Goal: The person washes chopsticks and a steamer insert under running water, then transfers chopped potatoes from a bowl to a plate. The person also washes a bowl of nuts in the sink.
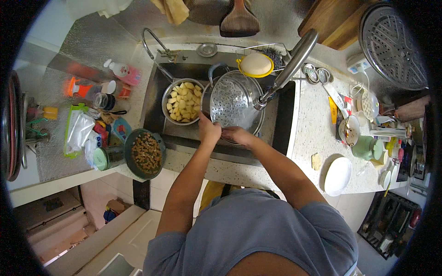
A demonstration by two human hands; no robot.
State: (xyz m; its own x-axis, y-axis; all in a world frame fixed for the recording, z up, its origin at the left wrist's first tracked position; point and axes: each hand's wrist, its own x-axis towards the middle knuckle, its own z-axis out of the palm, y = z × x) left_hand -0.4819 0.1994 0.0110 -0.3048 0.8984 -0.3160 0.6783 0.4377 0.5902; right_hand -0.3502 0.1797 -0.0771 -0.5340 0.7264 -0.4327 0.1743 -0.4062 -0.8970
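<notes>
A shiny metal steamer pot (230,100) with a perforated base sits tilted in the sink (278,119), its grey loop handle (217,69) at the far side. My left hand (209,131) grips its near-left rim, thumb up. Close beside it, my right hand (239,135) touches the near rim with bent fingers; whether it grips is hidden. Beneath the pot lies a wider round vessel (259,129), mostly covered. Water sprays into the pot from the metal faucet (286,74). Left of the pot, a metal bowl (164,109) holds pale yellow potato-like chunks (184,100).
A dark green bowl (162,162) of small brown pieces stands on the counter's left edge, near a green-lidded jar (107,158). A second thin tap (156,58) arches over the sink. A wire rack (281,46) holds a yellow-rimmed strainer (255,65). A white plate (338,176) lies right.
</notes>
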